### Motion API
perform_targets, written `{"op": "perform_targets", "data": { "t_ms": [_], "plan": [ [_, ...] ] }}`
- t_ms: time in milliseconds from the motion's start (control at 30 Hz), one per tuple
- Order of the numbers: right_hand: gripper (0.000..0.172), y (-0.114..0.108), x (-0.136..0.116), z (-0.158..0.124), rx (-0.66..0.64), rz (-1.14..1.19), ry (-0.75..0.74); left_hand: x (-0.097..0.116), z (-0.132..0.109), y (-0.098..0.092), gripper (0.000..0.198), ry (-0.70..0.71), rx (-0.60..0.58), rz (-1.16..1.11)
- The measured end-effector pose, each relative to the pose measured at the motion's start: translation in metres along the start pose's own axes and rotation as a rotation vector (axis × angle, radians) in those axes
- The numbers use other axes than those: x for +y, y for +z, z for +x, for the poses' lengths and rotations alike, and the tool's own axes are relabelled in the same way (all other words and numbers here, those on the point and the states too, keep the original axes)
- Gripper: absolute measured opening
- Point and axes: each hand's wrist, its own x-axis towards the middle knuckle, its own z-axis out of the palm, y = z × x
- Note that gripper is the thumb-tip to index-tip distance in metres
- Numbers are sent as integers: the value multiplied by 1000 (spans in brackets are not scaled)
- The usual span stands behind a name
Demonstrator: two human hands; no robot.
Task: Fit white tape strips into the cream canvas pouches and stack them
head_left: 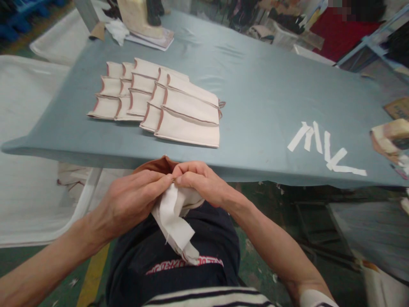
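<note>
My left hand and my right hand meet in front of my body, just below the table's near edge. Both are closed, thumbs and fingertips pinching the edge of a cream and brown fabric piece. Its brown side shows behind my fingers, and a white strip hangs down from the pinch over my dark apron. What lies right between the fingertips is hidden. On the table beyond, several cream fabric pouches with brown edging lie flat in overlapping rows.
The blue-green covered table spans the view. Several loose white strips lie at its right. A cream machine part stands at the back left. White bins are on the left, and a blue frame is at the far right.
</note>
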Motion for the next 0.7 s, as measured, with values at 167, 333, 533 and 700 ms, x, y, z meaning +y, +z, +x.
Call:
{"op": "perform_targets", "data": {
  "t_ms": [167, 333, 533, 700],
  "plan": [
    [8, 1, -12, -15, 13, -232, -76, 2, 4, -5, 38, -103, -20, -38],
    [4, 1, -28, -35, 80, -711, -390, 9, 29, -41, 19, -250, -179, -190],
    [11, 0, -23, -42, 140, -953, -590, 8, 47, -45, 34, -195, -290, -298],
    [11, -5, -8, -31, 140, -816, -640, 1, 30, -25, 46, -29, -112, 15]
  ]
}}
